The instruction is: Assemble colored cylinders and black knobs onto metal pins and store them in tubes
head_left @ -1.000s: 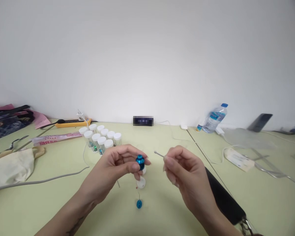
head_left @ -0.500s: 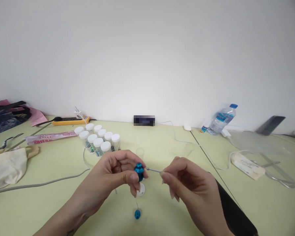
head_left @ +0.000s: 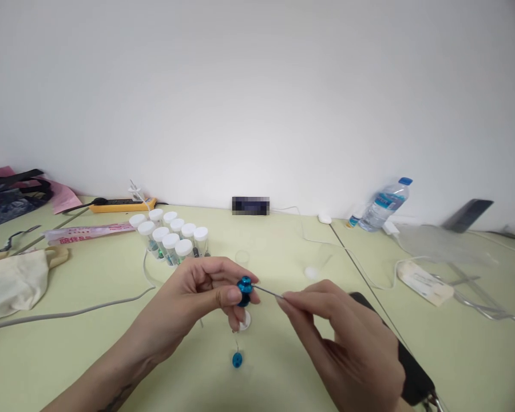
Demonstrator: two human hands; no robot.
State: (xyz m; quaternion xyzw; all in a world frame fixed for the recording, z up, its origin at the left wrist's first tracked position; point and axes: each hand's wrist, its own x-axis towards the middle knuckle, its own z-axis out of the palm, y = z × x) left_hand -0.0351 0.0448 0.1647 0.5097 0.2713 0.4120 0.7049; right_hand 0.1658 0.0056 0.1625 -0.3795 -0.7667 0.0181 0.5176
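Observation:
My left hand (head_left: 206,292) pinches a shiny blue metallic piece (head_left: 245,290) between thumb and fingers. From the right, my right hand (head_left: 339,332) grips a thin grey rod (head_left: 268,292), its far end at the side of the blue piece; whether it enters the piece cannot be made out. A small blue part (head_left: 237,359) with a thin wire sits below my left hand. Partly hidden behind my left fingertips is a white round cap (head_left: 245,321). A clear open vial (head_left: 242,257) stands just beyond my left hand.
Several white-capped vials (head_left: 170,241) stand at the left, near a grey cable (head_left: 90,312) and cloth bag (head_left: 17,286). A water bottle (head_left: 384,206), card (head_left: 427,282) and phone (head_left: 470,214) are at the right. A black object (head_left: 412,366) lies beside my right hand.
The rod's tip has moved from a small gap to the side of the blue piece. My right hand has turned, its fingers more closed. The view has shifted slightly.

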